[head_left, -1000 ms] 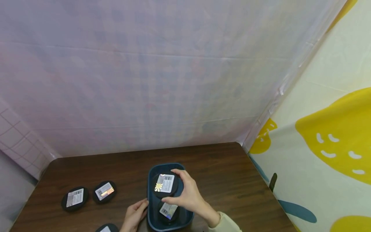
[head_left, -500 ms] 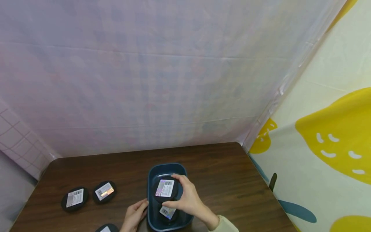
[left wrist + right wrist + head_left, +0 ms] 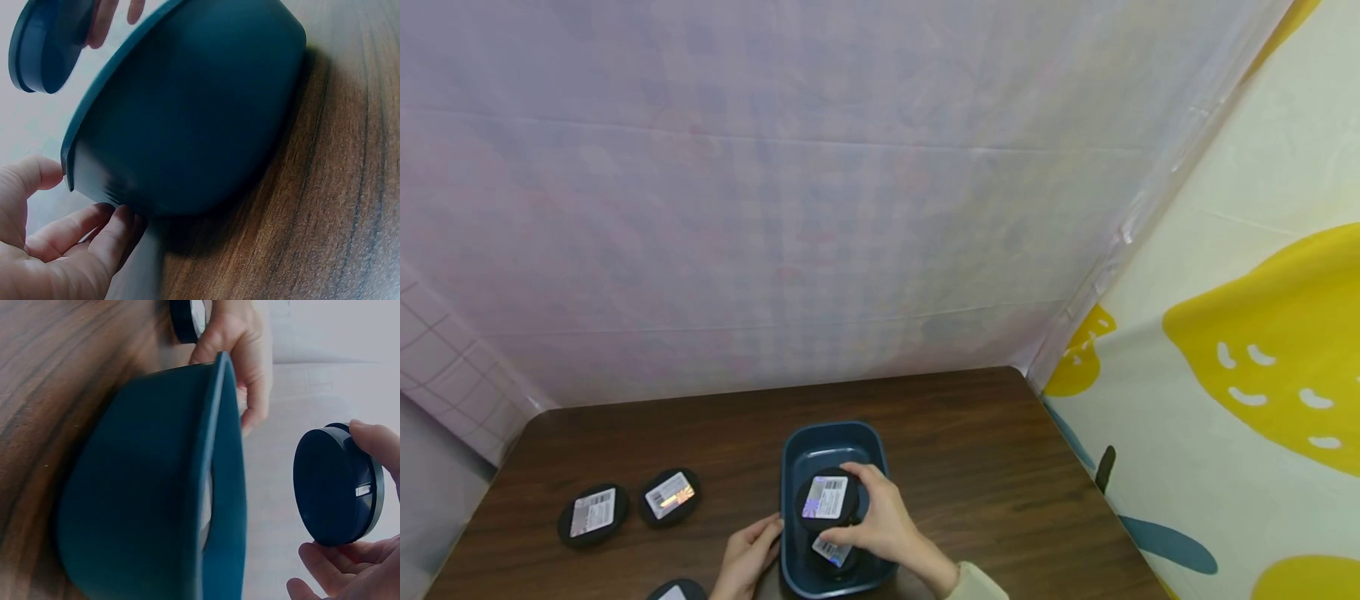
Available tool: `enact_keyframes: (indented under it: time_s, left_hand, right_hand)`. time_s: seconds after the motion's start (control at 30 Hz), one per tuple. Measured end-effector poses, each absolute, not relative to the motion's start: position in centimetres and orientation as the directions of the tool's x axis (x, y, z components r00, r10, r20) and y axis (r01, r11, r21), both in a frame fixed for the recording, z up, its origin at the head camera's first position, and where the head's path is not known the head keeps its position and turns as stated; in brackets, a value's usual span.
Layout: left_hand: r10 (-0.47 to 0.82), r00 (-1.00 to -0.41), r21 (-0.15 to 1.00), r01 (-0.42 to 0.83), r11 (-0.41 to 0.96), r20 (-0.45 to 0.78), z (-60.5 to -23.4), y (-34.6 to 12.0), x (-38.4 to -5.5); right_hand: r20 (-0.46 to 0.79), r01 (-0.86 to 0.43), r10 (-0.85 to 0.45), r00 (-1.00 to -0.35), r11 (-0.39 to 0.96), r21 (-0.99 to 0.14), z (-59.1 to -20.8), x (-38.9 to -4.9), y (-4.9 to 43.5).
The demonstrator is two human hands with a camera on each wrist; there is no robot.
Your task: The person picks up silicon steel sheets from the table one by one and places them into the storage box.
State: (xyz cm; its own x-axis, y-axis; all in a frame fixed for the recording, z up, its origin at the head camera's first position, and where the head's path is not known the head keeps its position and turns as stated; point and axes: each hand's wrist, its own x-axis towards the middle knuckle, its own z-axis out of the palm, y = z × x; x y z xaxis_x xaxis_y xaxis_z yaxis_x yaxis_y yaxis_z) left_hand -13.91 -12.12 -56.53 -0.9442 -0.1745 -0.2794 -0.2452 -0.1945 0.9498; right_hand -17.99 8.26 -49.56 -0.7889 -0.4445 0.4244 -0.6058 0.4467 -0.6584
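Note:
A deep blue plastic basin (image 3: 831,443) with rounded corners stands on the table. My right hand (image 3: 886,518) holds a round black flat container (image 3: 827,497) with a barcode label on top, thumb and fingers at opposite edges. In the right wrist view this container (image 3: 334,487) is raised above the basin's rim, apart from it. Another labelled black container (image 3: 832,552) lies inside the basin, partly covered by the held one and my thumb. My left hand (image 3: 747,554) grips the basin's left side. The left wrist view shows its thumb (image 3: 40,172) at the rim and fingers against the outer wall.
To the left on the dark wooden table (image 3: 962,467) lie a black round container (image 3: 592,515), a second container (image 3: 670,497) and a third container (image 3: 677,590) cut off by the frame's bottom. A pale curtain (image 3: 775,208) hangs behind, and a lemon-print cloth (image 3: 1225,375) at right.
My right hand has moved the held container toward me over the basin, covering more of the one inside. My left hand has stayed on the basin's side.

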Motion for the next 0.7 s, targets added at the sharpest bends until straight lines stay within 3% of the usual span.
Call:
enact_keyframes:
  time_s: [0.7]
  left_hand:
    - [-0.177, -0.937, 0.946, -0.268, -0.180, -0.300, -56.6, -12.2, -14.1]
  right_hand:
    - [0.375, -0.588, -0.462, -0.804, 0.521, -0.619, -53.2, -18.2, 8.4]
